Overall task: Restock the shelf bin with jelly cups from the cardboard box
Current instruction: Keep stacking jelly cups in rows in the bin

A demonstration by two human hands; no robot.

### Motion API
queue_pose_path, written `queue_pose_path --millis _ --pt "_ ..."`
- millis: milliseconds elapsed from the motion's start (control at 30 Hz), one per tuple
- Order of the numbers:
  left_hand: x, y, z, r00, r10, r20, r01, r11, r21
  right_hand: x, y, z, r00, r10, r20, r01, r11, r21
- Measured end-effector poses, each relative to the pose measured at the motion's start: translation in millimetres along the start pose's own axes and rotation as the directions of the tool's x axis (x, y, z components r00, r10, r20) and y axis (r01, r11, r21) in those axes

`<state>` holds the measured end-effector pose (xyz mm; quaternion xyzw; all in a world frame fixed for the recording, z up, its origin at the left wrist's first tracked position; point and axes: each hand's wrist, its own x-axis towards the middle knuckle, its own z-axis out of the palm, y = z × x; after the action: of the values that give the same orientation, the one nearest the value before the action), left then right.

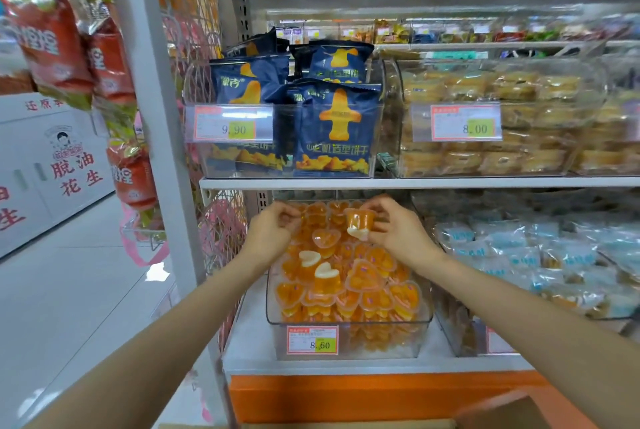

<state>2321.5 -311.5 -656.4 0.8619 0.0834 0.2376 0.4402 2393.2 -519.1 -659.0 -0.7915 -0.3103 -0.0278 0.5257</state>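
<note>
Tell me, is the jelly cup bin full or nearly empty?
Nearly full: jelly cups heap up to the rim of the clear bin, several tipped over.

The shelf bin [381,349] in the lower middle is clear, shiny plastic. The jelly cups [363,278] are smooth, see-through plastic. The cardboard box [498,411] at the bottom right looks dull brown. The blue snack bags [332,123] above are shiny. The floor [69,290] at the left gleams.

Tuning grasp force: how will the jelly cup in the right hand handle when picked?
Likely stiff: the jelly cup holds its shape pinched in the right hand. Probably slippery, its plastic looks glossy. Apt to tip: cups in the bin lie tilted every way.
</note>
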Motion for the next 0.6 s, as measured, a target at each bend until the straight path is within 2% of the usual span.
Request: queue_pose_path --millis 133,267,367,433,533,600 --pt "-42.7 17.3 8.1 0.962 -0.101 0.254 0.159 0.962 -0.220 -28.8 -9.0 15.5 0.970 -0.239 0.040 0.242 0.959 -0.146" --pt "-63.0 23.6 24.5 0.971 -0.069 0.229 0.140 0.939 -0.313 -54.0 -9.6 34.1 0.929 -0.367 0.040 0.367 0.909 -0.197" --pt "-67.5 19.0 30.5 0.980 -0.023 0.198 0.085 0.946 -0.313 -62.6 -8.5 30.1 0.937 -0.343 0.070 0.349 0.928 -0.133" --pt "-68.1 17.5 32.1 0.984 0.030 0.177 0.024 0.956 -0.294 -64.4 -10.2 24.3 0.958 -0.273 0.092 0.279 0.959 -0.054" --pt "-67.3 16.9 34.2 0.979 0.156 0.128 -0.135 0.978 -0.161 -62.7 -13.0 19.5 0.982 -0.148 0.114 0.141 0.988 0.062" --pt "-67.7 17.5 35.7 0.968 0.215 0.125 -0.204 0.974 -0.095 -60.1 -13.3 18.4 0.987 -0.125 0.103 0.123 0.992 0.025"
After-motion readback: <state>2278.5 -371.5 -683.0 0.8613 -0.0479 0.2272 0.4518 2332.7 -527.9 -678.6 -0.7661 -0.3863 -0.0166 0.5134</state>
